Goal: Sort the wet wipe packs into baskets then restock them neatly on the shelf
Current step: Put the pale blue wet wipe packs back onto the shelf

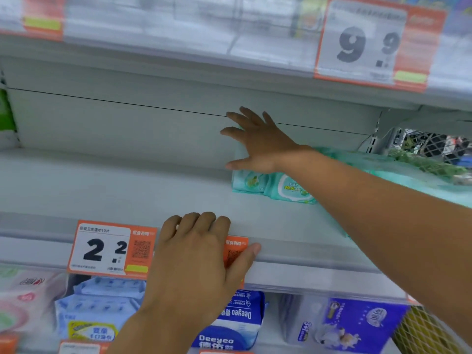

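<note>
Five spread, straight fingers of your right hand (258, 144) press flat on top of the teal wet wipe packs (275, 186), which lie on the middle shelf (127, 190) at about two o'clock from centre (their labels face you). Your left hand (196, 254) curls its fingers over the shelf's front edge at six o'clock, thumb stretched along the rail, covering part of an orange price tag (236, 252). Just left sits the 2.2 price tag (112, 249).
</note>
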The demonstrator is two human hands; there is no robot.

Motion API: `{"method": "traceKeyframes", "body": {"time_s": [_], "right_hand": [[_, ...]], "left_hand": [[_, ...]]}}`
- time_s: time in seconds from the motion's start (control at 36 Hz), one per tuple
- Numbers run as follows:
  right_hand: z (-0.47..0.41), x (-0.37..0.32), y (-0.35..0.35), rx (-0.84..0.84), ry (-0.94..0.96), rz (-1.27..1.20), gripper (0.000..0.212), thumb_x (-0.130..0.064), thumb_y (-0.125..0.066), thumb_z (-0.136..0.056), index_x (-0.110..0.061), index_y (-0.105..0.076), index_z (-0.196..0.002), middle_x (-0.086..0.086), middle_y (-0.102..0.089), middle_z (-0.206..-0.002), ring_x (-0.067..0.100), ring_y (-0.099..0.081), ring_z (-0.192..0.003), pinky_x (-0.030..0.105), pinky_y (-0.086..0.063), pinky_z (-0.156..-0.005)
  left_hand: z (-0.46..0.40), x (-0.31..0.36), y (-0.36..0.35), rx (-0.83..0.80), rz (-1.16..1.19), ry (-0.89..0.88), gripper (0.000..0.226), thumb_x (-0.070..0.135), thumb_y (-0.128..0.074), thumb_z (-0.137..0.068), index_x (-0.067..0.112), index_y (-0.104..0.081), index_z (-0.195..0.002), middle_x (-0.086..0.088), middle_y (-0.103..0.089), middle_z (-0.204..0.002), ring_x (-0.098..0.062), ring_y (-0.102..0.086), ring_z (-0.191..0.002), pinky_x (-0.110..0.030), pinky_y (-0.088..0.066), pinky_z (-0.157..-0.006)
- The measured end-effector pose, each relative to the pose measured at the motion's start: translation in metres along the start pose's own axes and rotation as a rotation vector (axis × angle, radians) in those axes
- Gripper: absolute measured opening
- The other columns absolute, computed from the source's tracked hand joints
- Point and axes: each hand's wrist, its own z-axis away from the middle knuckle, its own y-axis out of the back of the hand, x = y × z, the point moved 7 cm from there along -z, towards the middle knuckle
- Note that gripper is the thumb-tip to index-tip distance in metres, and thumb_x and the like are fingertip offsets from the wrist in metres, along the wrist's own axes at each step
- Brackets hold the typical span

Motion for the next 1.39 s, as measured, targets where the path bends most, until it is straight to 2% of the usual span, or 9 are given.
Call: {"method": "traceKeyframes", "body": {"time_s": [0.19, 0.33, 0.47, 0.64, 0.83, 1.0, 1.19, 1.31, 1.39], "right_hand": [[0.172, -0.045, 0.051, 0.49, -0.124, -0.448, 0.022, -0.032, -0.065, -0.091, -0.015, -0.07, -0.104, -0.001, -0.071, -0.1, 0.017, -0.066, -0.092, 0.038, -0.054, -0.082], [0.352, -0.113, -0.011, 0.674, -0.387, -0.633, 0.033, -0.026, -0.061, -0.091, -0.014, -0.061, -0.06, -0.004, -0.053, -0.056, 0.013, -0.046, -0.052, 0.024, -0.039, -0.052], [0.434, -0.198, -0.188, -0.206, -0.612, -0.847, 0.029, -0.034, -0.06, -0.091, -0.027, -0.045, -0.068, -0.007, -0.044, -0.058, 0.014, -0.048, -0.055, 0.027, -0.029, -0.05], [0.577, -0.293, -0.299, -1.138, -0.52, -0.953, 0.04, -0.034, -0.07, -0.087, -0.01, -0.065, -0.119, 0.012, -0.063, -0.122, 0.032, -0.059, -0.118, 0.037, -0.05, -0.097], [0.64, -0.234, -0.325, -0.852, -1.083, -0.813, 0.074, -0.027, -0.082, -0.074, -0.016, -0.041, -0.135, 0.008, -0.043, -0.135, 0.031, -0.05, -0.122, 0.038, -0.05, -0.092], [0.618, -0.225, -0.385, -1.138, -0.765, -0.641, 0.128, -0.043, -0.087, -0.066, -0.021, -0.002, -0.158, 0.001, -0.009, -0.164, 0.029, -0.012, -0.151, 0.053, -0.028, -0.118], [0.624, -0.235, -0.394, -1.052, -1.077, -0.638, 0.098, -0.05, -0.085, -0.059, -0.015, -0.039, -0.138, 0.009, -0.047, -0.132, 0.032, -0.049, -0.124, 0.042, -0.052, -0.089], [0.656, -0.235, -0.386, -0.862, -1.785, -1.115, 0.083, -0.057, -0.082, -0.056, -0.009, -0.057, -0.118, 0.009, -0.067, -0.106, 0.027, -0.068, -0.088, 0.038, -0.06, -0.073], [0.645, -0.227, -0.382, -0.757, -1.836, -1.404, 0.062, -0.038, -0.085, -0.061, -0.009, -0.063, -0.111, 0.011, -0.073, -0.097, 0.027, -0.073, -0.082, 0.039, -0.062, -0.069]], "left_hand": [[0.024, 0.051, 0.035, 0.35, 0.192, -0.37, 0.01, 0.023, -0.065, -0.088, 0.014, -0.07, -0.085, 0.0, -0.067, -0.085, -0.025, -0.059, -0.079, -0.038, -0.044, -0.077], [0.073, 0.103, -0.021, -0.14, 0.227, -0.498, 0.019, 0.034, -0.053, -0.091, 0.021, -0.062, -0.082, 0.003, -0.06, -0.073, -0.023, -0.06, -0.067, -0.032, -0.046, -0.057], [0.215, 0.09, -0.156, -1.231, 0.001, -0.17, 0.046, 0.045, -0.06, -0.092, 0.022, -0.052, -0.131, -0.007, -0.058, -0.131, -0.029, -0.058, -0.116, -0.036, -0.049, -0.092], [0.391, 0.063, -0.21, -1.591, 0.043, 0.379, 0.063, 0.043, -0.071, -0.088, 0.015, -0.047, -0.139, -0.006, -0.058, -0.126, -0.025, -0.06, -0.114, -0.028, -0.047, -0.081], [0.463, 0.041, -0.24, -1.62, 0.173, 0.537, 0.104, 0.064, -0.083, -0.043, 0.03, -0.054, -0.137, 0.003, -0.06, -0.133, -0.021, -0.057, -0.119, -0.033, -0.047, -0.106], [0.458, 0.021, -0.233, -1.524, 0.215, 0.518, 0.054, 0.059, -0.076, -0.052, 0.033, -0.057, -0.096, -0.001, -0.066, -0.109, -0.019, -0.063, -0.1, -0.038, -0.056, -0.091], [0.482, 0.024, -0.258, -1.638, -0.086, 0.243, 0.125, 0.074, -0.065, -0.062, 0.029, 0.0, -0.158, -0.001, -0.019, -0.162, -0.028, -0.029, -0.145, -0.046, -0.023, -0.12], [0.483, 0.028, -0.264, -1.611, -0.253, 0.14, 0.11, 0.068, -0.068, -0.071, 0.025, -0.014, -0.156, -0.004, -0.033, -0.153, -0.031, -0.033, -0.139, -0.047, -0.033, -0.111], [0.478, 0.042, -0.262, -1.552, -0.18, 0.209, 0.1, 0.06, -0.073, -0.072, 0.019, -0.026, -0.15, -0.007, -0.042, -0.141, -0.028, -0.046, -0.126, -0.041, -0.045, -0.099]]}}
